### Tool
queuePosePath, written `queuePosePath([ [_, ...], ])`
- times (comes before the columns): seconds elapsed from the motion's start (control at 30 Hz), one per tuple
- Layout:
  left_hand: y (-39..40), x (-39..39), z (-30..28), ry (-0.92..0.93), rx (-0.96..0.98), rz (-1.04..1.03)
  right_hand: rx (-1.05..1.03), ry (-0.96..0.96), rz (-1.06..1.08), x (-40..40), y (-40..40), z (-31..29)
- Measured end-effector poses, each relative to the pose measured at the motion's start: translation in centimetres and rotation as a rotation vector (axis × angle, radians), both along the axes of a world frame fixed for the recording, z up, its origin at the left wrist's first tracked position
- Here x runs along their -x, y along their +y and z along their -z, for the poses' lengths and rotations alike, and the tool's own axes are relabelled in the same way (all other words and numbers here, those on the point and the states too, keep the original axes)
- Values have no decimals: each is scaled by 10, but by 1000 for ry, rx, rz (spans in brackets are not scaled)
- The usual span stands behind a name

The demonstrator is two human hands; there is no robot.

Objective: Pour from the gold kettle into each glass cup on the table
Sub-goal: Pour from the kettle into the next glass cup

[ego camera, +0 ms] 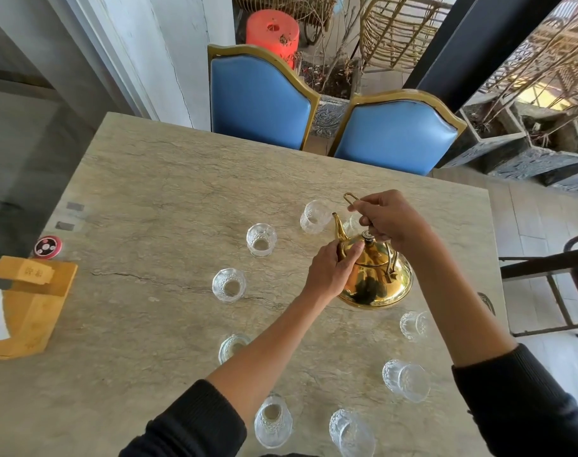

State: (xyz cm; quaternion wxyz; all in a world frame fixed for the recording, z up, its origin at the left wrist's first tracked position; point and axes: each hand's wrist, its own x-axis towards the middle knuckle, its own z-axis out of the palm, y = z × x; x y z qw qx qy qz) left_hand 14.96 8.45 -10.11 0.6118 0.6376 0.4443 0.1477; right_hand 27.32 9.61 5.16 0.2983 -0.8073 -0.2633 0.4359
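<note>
Above the stone tabletop (182, 179), right of centre: gold kettle (376, 275), tilted, spout toward the far glass cup (315, 216). Right hand (391, 219) closed in a grip round the thin wire handle (352, 198). Left hand (330, 273) cupped against the kettle's near shoulder, thumb by the lid knob (366, 234). Other cups ringed about the kettle, upright, apart from one another. At the left edge, a wooden box (30, 305) bearing two carved characters, too blurred to read; beside it a red round button (47, 247).
</note>
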Motion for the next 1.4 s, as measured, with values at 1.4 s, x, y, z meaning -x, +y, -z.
queuePosePath([
  [1.4,-6,-5,1,-16,-63,-28,-19,-38,-58,3,-2,-12],
])
